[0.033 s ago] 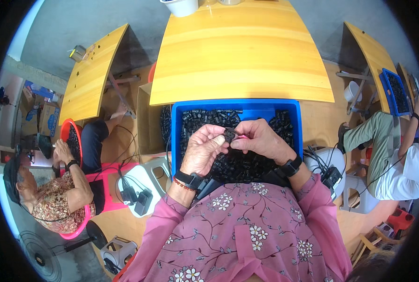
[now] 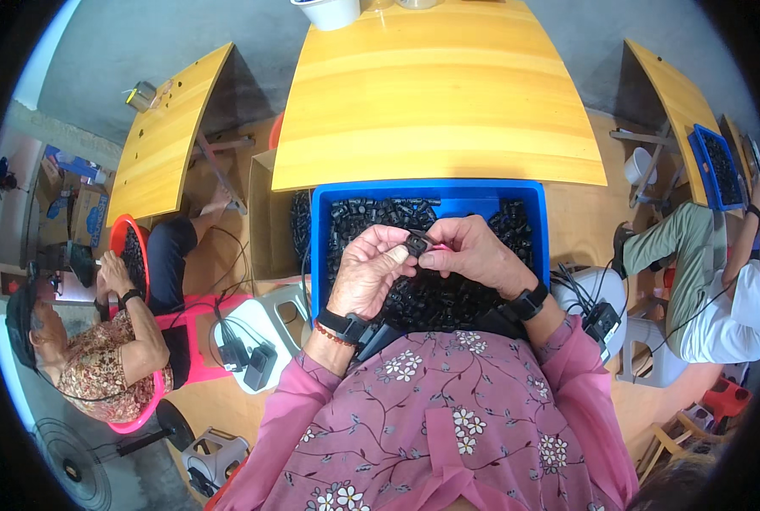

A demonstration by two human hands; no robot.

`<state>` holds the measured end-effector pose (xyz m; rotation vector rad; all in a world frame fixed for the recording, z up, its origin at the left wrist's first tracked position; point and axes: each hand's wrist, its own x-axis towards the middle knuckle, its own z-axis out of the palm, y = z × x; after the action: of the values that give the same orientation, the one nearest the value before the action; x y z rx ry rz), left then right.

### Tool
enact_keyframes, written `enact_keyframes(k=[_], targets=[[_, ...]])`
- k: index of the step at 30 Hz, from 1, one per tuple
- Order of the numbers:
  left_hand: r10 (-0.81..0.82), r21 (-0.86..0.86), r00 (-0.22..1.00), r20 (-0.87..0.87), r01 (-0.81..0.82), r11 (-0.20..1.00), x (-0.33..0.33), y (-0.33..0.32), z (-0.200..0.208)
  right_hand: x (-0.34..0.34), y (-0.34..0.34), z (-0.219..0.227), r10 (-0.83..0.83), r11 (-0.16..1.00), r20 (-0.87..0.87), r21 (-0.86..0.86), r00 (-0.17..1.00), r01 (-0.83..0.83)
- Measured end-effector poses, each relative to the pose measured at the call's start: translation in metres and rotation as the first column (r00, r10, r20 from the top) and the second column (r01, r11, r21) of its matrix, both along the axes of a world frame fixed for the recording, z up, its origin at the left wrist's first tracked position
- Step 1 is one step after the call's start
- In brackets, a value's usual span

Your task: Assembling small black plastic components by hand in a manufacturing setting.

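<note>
One black part (image 2: 417, 246) hangs above the middle of the blue bin (image 2: 465, 205), pinched between the thumb and fingers of our left hand (image 2: 368, 271). Our right hand (image 2: 480, 255) holds its fingers narrow beside it, on a small pinkish-red item (image 2: 440, 248) too hidden to identify. Below, inside the bin, lies a heap of black pieces (image 2: 376, 223); beyond the bin's far edge stretches the worktop (image 2: 431, 94). We judge this part unfinished, not yet let go; which pieces in the bin are done and which are left, we cannot tell.
</note>
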<state>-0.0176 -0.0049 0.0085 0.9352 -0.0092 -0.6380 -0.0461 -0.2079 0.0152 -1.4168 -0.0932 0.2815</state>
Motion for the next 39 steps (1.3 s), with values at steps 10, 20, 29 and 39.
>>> enact_keyframes(k=[10, 20, 29, 39], targets=[[0.070, 0.029, 0.995, 0.068, -0.072, 0.997, 0.003, 0.004, -0.005, 0.001, -0.006, 0.004, 0.036, 0.981, -0.107, -0.186, 0.994, -0.056], [-0.048, -0.072, 0.998, 0.026, 0.050, 0.996, 0.005, 0.001, -0.001, 0.003, -0.001, 0.000, -0.022, 0.997, 0.110, -0.065, 0.994, 0.030], [-0.118, -0.125, 0.982, -0.150, 0.100, 0.987, 0.001, 0.003, -0.013, 0.002, 0.002, 0.004, -0.049, 0.995, 0.113, -0.085, 0.992, 0.059], [-0.135, -0.172, 0.971, -0.199, 0.101, 0.980, 0.000, -0.002, -0.004, 0.003, 0.001, -0.001, -0.132, 0.991, 0.069, 0.041, 0.989, 0.130]])
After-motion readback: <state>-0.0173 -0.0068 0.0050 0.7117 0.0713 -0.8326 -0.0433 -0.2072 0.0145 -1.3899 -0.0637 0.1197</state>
